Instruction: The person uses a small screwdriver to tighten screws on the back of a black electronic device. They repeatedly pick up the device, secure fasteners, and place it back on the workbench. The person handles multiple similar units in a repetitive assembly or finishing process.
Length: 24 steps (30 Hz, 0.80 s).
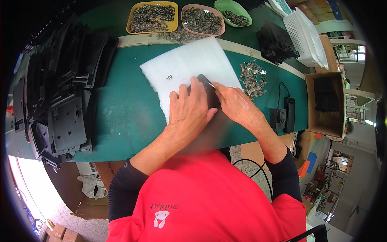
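A black plastic part [210, 92] rests on a white foam sheet [183, 60] in front of me. My left hand [188, 107] grips it from the left, with bent fingers over its top and the thumb along its near side. At the right edge of the part, my right hand [238, 105] has its fingers closed. A thin bright sliver shows at those fingertips, too small to name. One small metal clip [169, 77] lies on the foam left of my fingers. To the right is a heap of similar small metal clips [253, 79] on the green table [117, 109].
Stacked black plastic panels [68, 121] crowd the left. Yellow [152, 31], pink [222, 29] and green [249, 21] trays of small metal parts stand behind a wooden strip. At right are more black parts [276, 42], a white basket [302, 36], a black corded device [288, 115] and a cardboard box [310, 101].
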Each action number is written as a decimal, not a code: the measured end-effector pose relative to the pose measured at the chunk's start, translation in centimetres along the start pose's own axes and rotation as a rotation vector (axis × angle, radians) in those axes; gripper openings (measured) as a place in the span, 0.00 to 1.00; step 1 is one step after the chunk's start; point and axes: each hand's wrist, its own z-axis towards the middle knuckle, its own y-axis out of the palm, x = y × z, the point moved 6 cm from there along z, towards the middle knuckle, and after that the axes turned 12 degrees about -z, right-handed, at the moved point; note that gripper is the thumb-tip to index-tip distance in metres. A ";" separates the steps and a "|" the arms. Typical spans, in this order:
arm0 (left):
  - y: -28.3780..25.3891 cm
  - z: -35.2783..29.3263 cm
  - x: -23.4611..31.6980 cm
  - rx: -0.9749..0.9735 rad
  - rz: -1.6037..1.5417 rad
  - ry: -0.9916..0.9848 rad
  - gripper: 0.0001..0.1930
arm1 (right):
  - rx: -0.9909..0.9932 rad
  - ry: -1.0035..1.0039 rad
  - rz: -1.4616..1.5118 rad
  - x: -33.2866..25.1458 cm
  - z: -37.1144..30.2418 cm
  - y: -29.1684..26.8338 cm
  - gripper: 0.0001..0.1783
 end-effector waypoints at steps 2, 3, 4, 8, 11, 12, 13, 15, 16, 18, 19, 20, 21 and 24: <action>0.0 0.0 0.0 0.002 -0.002 0.003 0.34 | -0.006 0.007 -0.018 -0.2 -0.1 -0.1 0.20; 0.0 0.0 0.0 0.012 0.002 0.011 0.34 | -0.009 0.011 -0.027 -0.4 -0.1 -0.2 0.20; 0.1 0.0 0.0 0.022 0.006 0.018 0.34 | -0.020 0.025 -0.030 -0.4 -0.1 -0.2 0.20; 0.5 -0.1 0.2 0.024 0.005 0.029 0.32 | -0.037 0.063 -0.042 -0.6 0.1 0.0 0.19; 0.6 -0.1 0.2 0.061 -0.017 0.043 0.32 | -0.049 0.100 -0.083 -1.0 0.2 0.0 0.19; 0.6 -0.1 0.2 0.067 -0.031 0.044 0.32 | -0.060 0.115 -0.101 -1.1 0.3 0.1 0.19; 0.6 -0.1 0.2 0.073 -0.045 0.045 0.32 | -0.065 0.123 -0.108 -1.1 0.3 0.1 0.18; 0.6 -0.1 0.2 0.083 -0.069 0.052 0.33 | -0.076 0.141 -0.121 -1.1 0.4 0.2 0.18; 0.5 0.0 0.3 0.086 -0.078 0.057 0.34 | -0.055 0.124 -0.139 -1.1 0.4 0.3 0.18; 0.5 0.0 0.3 0.095 -0.094 0.064 0.34 | -0.010 0.084 -0.175 -1.0 0.5 0.5 0.17; 0.5 0.0 0.4 0.099 -0.100 0.066 0.34 | 0.011 0.068 -0.191 -1.2 0.6 0.4 0.15; 0.5 0.0 0.4 0.103 -0.107 0.068 0.33 | 0.032 0.052 -0.207 -1.5 0.6 0.2 0.14; 0.5 0.1 0.3 0.093 -0.138 0.048 0.32 | 0.055 0.038 -0.224 -1.7 0.6 -0.1 0.13; 0.4 0.2 0.3 0.072 -0.202 0.007 0.29 | 0.082 -0.033 -0.278 -2.3 0.6 -0.7 0.10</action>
